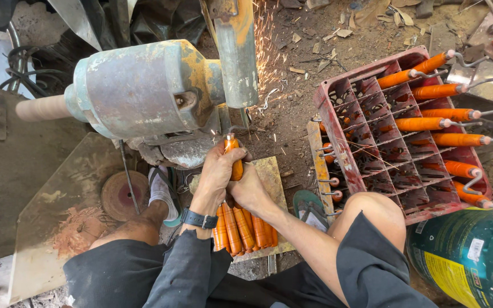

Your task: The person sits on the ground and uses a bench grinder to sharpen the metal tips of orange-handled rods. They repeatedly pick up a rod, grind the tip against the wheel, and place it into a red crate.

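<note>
Both your left hand [215,171] and right hand [246,188] clamp one orange-handled tool [234,159] at the grinder [144,91]; finished ones fill the red crate [366,165], a pile [243,228] waits.

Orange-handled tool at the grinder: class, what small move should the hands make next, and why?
Probably ease the orange-handled tool back from the grinder. Both the left hand and right hand grip it, sparks are flying, and a handle pile lies below.
</note>
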